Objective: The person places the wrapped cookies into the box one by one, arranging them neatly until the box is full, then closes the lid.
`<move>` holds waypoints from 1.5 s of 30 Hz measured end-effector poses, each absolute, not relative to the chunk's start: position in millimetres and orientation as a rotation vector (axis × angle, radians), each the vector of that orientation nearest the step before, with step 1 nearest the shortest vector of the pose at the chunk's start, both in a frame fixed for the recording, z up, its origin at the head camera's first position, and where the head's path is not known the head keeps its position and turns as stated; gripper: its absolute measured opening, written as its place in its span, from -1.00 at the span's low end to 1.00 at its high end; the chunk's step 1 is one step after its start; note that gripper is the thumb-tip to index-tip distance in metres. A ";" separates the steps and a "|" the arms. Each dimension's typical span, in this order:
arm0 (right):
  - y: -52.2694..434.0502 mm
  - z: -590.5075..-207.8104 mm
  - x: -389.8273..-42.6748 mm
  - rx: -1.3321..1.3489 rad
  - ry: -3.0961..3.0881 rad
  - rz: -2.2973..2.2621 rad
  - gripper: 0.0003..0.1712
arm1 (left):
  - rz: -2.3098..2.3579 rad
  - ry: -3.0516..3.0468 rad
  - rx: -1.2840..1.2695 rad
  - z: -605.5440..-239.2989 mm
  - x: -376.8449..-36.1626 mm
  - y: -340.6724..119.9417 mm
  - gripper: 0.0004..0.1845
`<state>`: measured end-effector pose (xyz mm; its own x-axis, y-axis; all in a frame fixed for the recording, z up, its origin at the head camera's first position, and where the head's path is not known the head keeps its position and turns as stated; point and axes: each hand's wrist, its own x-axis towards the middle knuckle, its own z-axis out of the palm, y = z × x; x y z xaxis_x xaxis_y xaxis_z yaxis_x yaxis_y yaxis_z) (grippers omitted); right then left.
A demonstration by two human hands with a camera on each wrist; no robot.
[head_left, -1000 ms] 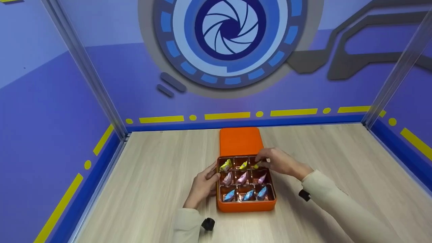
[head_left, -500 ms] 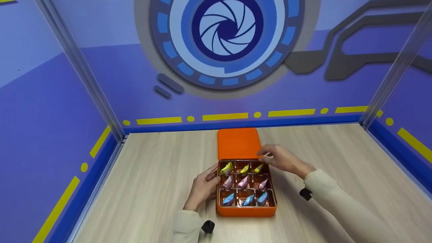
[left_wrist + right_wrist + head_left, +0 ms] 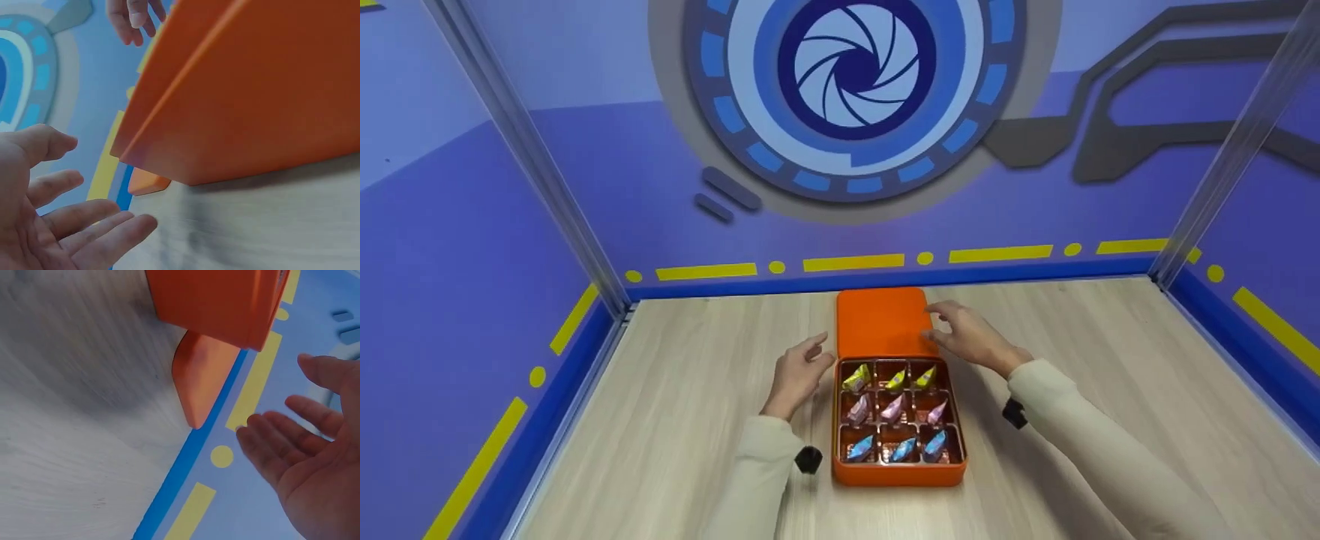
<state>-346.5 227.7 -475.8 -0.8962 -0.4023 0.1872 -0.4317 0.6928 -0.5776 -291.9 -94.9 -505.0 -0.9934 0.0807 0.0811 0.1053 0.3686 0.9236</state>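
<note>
An orange box (image 3: 898,475) lies uncovered on the table, its tray split into compartments. Wrapped candies sit one per compartment: yellow candies (image 3: 856,378) in the far row, pink candies (image 3: 893,409) in the middle, blue candies (image 3: 861,448) in the near row. Behind the box lies its flat orange lid (image 3: 881,322). My left hand (image 3: 797,376) hovers left of the box with fingers spread, apart from it in the left wrist view. Beside the lid's right edge is my right hand (image 3: 971,337), fingers extended and holding nothing; whether it touches the lid cannot be told.
A pale wood-grain table (image 3: 697,390) carries the box. Behind it stands a blue-purple printed wall (image 3: 585,187), and side panels with metal corner posts (image 3: 540,172) close in left and right.
The right hand let go of a yellow candy in the far right compartment, then moved up beside the lid. My left hand has come off the box's left side and lifted away.
</note>
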 end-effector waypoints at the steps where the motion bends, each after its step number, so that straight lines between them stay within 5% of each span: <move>1: 225.6 -475.9 -349.0 0.694 -2.862 0.973 -0.40 | -1.716 -2.593 -0.194 -504.0 -296.6 -94.6 -0.44; 27: 201.8 -498.0 -375.8 0.441 -3.152 1.056 -0.16 | -1.466 -2.850 -0.344 -521.9 -345.8 -80.3 -0.32; 45: 207.4 -507.3 -378.8 0.404 -3.159 1.098 -0.33 | -1.420 -3.021 -0.383 -519.5 -353.8 -67.0 -0.40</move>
<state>-378.8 207.4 -507.3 -0.9460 -0.2952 -0.1337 -0.1487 0.7620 -0.6303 -353.8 -67.0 -519.5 -0.9507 0.2939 -0.0991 0.1113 0.6214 0.7755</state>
